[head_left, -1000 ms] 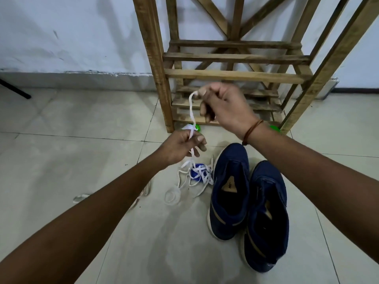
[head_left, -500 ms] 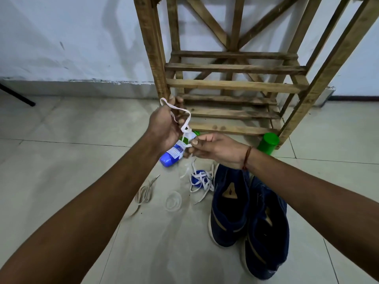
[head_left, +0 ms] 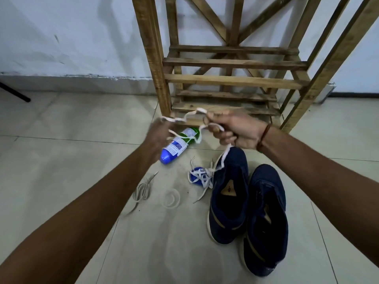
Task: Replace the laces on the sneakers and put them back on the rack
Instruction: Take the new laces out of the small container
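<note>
Two sneakers; one lace, seemingly both hands.

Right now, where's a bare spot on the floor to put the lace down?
Bare tiles stretch left of the grey lace up to the wall. It's crowded between the bottle, the white lace pile, the sneakers and the rack.

Lace: white. Sneakers: navy blue, tan side stripes, white soles. Bottle: green and blue, white printed label. Rack: brown wood. Floor: pale grey tiles. Wall: white. Wristband: reddish-brown.
</note>
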